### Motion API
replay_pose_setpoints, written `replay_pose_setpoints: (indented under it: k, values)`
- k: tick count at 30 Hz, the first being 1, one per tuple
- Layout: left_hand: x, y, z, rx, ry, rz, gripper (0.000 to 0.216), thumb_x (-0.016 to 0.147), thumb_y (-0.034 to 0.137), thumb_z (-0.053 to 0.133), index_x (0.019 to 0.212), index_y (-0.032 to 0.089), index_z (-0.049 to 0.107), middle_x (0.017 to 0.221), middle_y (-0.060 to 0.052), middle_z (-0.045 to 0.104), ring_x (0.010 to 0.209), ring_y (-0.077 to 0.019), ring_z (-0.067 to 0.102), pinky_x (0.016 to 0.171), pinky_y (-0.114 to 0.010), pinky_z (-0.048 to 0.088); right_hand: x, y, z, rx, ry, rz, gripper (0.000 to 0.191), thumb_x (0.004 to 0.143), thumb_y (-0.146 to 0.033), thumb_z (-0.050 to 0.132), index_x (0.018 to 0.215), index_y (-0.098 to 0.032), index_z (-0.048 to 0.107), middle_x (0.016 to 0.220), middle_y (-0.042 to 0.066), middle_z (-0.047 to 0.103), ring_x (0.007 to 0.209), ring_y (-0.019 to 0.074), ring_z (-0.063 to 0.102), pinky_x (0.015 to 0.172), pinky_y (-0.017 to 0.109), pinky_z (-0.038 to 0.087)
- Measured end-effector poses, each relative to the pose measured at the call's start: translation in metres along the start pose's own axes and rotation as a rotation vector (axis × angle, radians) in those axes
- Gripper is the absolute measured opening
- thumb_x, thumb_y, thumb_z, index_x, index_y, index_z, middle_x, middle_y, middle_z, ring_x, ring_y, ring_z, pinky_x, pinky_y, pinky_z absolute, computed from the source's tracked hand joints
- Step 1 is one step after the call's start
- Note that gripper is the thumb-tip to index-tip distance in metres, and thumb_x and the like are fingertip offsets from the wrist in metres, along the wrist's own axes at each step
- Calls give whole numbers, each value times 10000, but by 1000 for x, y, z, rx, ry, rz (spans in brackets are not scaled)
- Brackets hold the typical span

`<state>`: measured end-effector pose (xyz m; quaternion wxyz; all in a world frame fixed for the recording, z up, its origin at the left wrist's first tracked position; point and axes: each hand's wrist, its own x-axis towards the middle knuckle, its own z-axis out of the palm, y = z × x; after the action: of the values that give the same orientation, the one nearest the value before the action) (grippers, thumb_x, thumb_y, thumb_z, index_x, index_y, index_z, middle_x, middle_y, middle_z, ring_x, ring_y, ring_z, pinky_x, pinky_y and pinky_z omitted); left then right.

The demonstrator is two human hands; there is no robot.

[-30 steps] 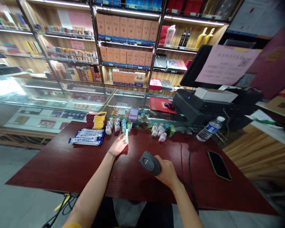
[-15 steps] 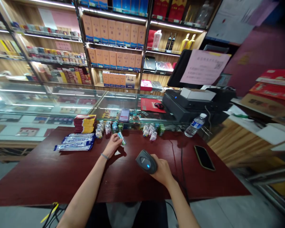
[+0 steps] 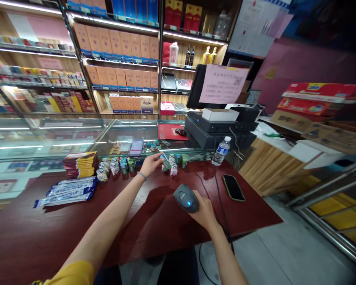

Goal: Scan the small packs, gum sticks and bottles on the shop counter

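Observation:
My left hand (image 3: 152, 164) is closed round a small green-labelled bottle (image 3: 165, 161), held tilted just above the dark red table (image 3: 77, 221) beside the right-hand cluster of small bottles (image 3: 175, 163). My right hand (image 3: 204, 211) grips a dark barcode scanner (image 3: 186, 197) with a blue light, raised over the table's front right part; its cable runs back across the table. Another cluster of small bottles (image 3: 114, 167) stands to the left of my left hand.
A stack of red-yellow packets (image 3: 80, 164) and blue-white bars (image 3: 65, 192) lie at the left. A black phone (image 3: 233, 187) and a water bottle (image 3: 220, 151) are at the right. A glass counter (image 3: 47, 134), till machine (image 3: 219, 128) and stocked shelves stand behind.
My left hand has carried the small bottle from the left cluster rightward to the right cluster. The view has swung to the right; the scanner hand has stayed roughly in place.

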<state>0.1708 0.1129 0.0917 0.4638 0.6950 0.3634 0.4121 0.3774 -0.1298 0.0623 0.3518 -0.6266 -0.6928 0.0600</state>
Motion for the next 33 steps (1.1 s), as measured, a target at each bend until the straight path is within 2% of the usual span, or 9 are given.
replay_pose_setpoints:
  k: [3,7,11,15,20,26,33]
  values:
    - [33,11,22,191,-47,58,458,845,342,641,1270,173,665,895,-56,741,703,-192,673,730,-312,541,-3,11,-12,-15,66,11,370,712,-224,629,1074,-237,554,761,16,735,707,256,732,597,272,463]
    - [65,21,46,497,-44,188,380,832,322,671,1188,196,718,1011,-83,743,865,-223,682,832,-312,510,-5,25,-25,-15,116,45,380,707,-227,634,1080,-234,561,733,10,730,677,253,733,572,266,463]
    - [83,18,64,676,-84,165,355,800,301,713,1140,202,737,957,-80,749,873,-231,675,823,-306,492,-6,40,-34,-24,153,59,350,706,-243,648,1048,-232,568,702,7,716,648,251,723,564,268,457]
    - [89,11,78,769,-121,145,345,800,267,705,1137,199,727,933,-83,745,879,-240,676,807,-304,482,-7,48,-40,11,158,86,312,732,-247,629,1038,-235,569,727,5,717,663,232,723,578,260,466]
    - [86,5,91,871,-138,119,324,805,235,683,1128,221,702,959,-83,739,917,-238,672,806,-295,472,-7,52,-45,16,154,90,352,730,-273,633,1074,-232,571,740,9,730,677,235,730,588,259,494]
    - [84,-1,97,1024,-118,101,269,801,323,709,1059,251,700,954,-92,735,948,-264,670,824,-323,451,-8,58,-42,1,200,51,357,718,-276,626,1067,-233,562,741,12,729,649,232,724,569,262,496]
    - [86,-9,101,1126,-117,137,267,773,341,730,1018,235,722,935,-116,727,1007,-307,651,838,-360,429,-10,62,-37,-29,204,39,370,746,-307,605,1097,-213,540,730,22,722,649,249,722,580,286,504]
